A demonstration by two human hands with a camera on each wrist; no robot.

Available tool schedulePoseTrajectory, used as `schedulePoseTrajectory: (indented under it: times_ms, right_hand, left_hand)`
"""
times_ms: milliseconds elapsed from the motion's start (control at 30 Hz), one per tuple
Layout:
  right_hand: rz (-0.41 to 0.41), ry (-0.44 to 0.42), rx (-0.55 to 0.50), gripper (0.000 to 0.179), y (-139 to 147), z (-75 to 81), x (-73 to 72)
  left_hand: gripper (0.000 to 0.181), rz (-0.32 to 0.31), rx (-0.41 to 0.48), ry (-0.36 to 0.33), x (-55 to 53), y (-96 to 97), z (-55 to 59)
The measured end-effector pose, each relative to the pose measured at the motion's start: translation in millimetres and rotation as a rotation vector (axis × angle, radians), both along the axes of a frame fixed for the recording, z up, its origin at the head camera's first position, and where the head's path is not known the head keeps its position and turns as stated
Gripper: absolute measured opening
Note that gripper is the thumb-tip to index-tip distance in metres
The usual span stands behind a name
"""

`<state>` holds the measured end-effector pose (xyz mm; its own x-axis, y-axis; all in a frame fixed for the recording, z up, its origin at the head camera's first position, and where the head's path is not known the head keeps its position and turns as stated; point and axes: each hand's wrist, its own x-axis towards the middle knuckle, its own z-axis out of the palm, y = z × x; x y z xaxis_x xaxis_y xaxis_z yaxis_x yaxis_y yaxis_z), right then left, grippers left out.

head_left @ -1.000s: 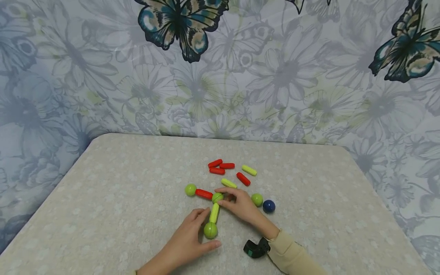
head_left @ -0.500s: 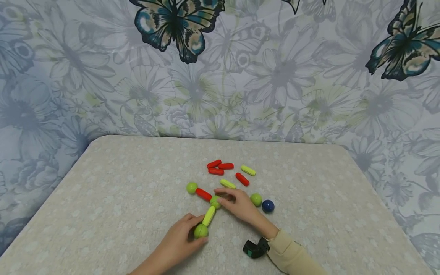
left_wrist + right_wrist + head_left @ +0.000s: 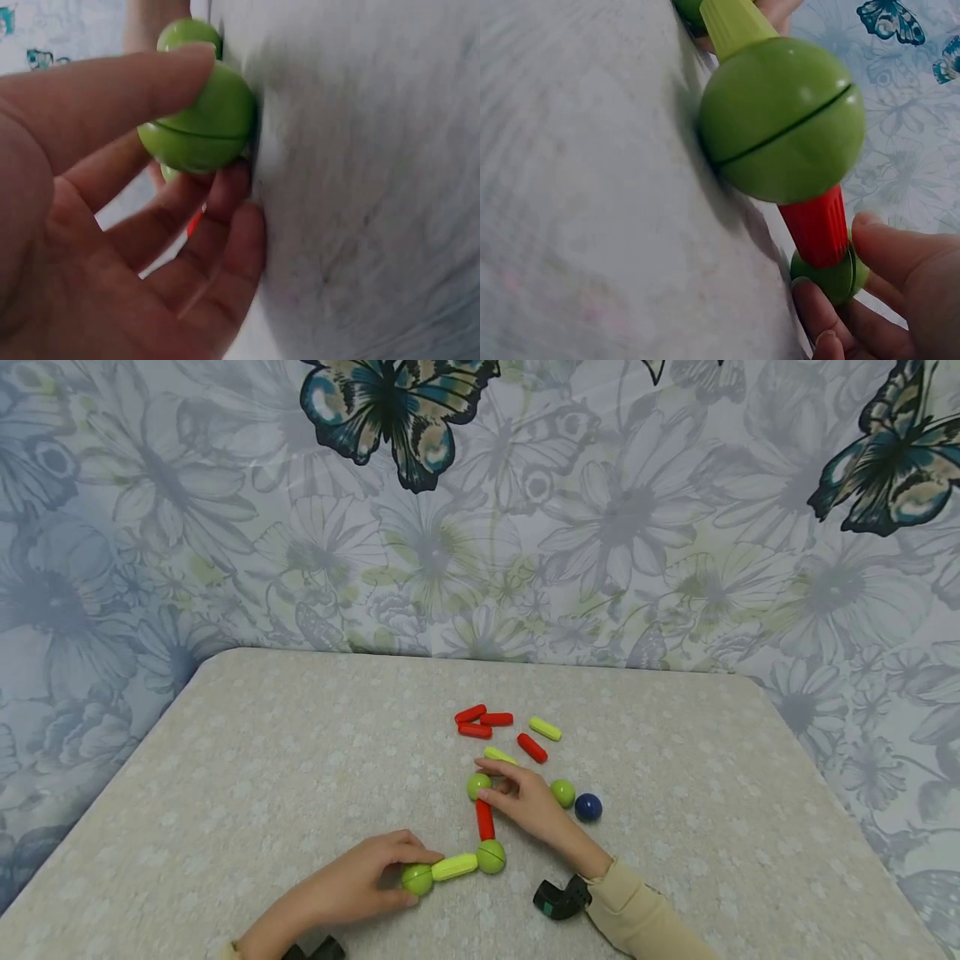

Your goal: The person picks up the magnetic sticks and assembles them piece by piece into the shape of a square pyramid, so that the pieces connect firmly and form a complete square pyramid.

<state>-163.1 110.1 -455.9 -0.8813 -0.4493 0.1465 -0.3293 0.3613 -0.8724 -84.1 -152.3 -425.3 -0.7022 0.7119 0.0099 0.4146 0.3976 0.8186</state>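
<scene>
A bent chain of green balls and two sticks lies on the table between the hands. My left hand (image 3: 360,875) grips the green ball (image 3: 199,131) at the chain's near left end, thumb on one side and fingers curled on the other. From that ball a yellow-green stick (image 3: 454,867) runs right to the middle green ball (image 3: 784,124), which has a dark seam. A red stick (image 3: 485,820) leads from there to the far green ball (image 3: 478,786). My right hand (image 3: 528,802) pinches this far ball between thumb and fingers, as the right wrist view shows.
Several loose red sticks (image 3: 475,731) and a yellow-green stick (image 3: 545,728) lie farther back. Another yellow-green stick (image 3: 500,755) is just beyond the right fingertips. A green ball (image 3: 562,792) and a dark blue ball (image 3: 588,807) sit beside the right wrist. A patterned wall backs the table (image 3: 225,760).
The left hand has gripped its end ball and drawn it left and nearer. The chain has swung round; the right hand, earlier at the middle ball, now holds the red stick's far ball.
</scene>
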Motion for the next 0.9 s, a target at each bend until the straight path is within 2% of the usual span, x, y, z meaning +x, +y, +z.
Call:
schedulePoseTrajectory:
  times_ms: [133, 333, 467, 567, 700, 767, 900]
  right_hand:
    - [-0.013, 0.028, 0.016, 0.034, 1, 1.5, 1.2]
    - [-0.035, 0.034, 0.000, 0.030, 2, 0.0, 1.1]
    - [-0.044, 0.043, 0.006, 0.032, 3, 2.1, 1.3]
    - [-0.083, 0.113, -0.001, 0.032, 4, 3.9, 0.9]
    - [-0.216, 0.293, 0.016, 0.028, 6, 5.3, -1.5]
    - [-0.275, 0.347, 0.065, 0.029, 6, 5.2, -2.6]
    - [-0.309, 0.337, 0.201, 0.036, 6, 4.7, -3.7]
  left_hand:
    - [0.039, -0.009, 0.030, 0.023, -6.2, -1.6, -1.9]
    - [0.030, 0.051, 0.101, 0.100, -9.9, -1.3, -7.0]
    - [0.027, 0.100, 0.113, 0.122, -9.2, 1.4, -11.5]
    - [0.026, 0.137, 0.099, 0.101, -8.2, 3.6, -13.3]
    - [0.025, 0.166, 0.091, 0.056, -7.5, 6.1, -14.4]
    - [0.025, 0.174, 0.091, 0.047, -7.4, 6.5, -14.9]
    - [0.024, 0.181, 0.094, 0.040, -6.7, 5.7, -15.4]
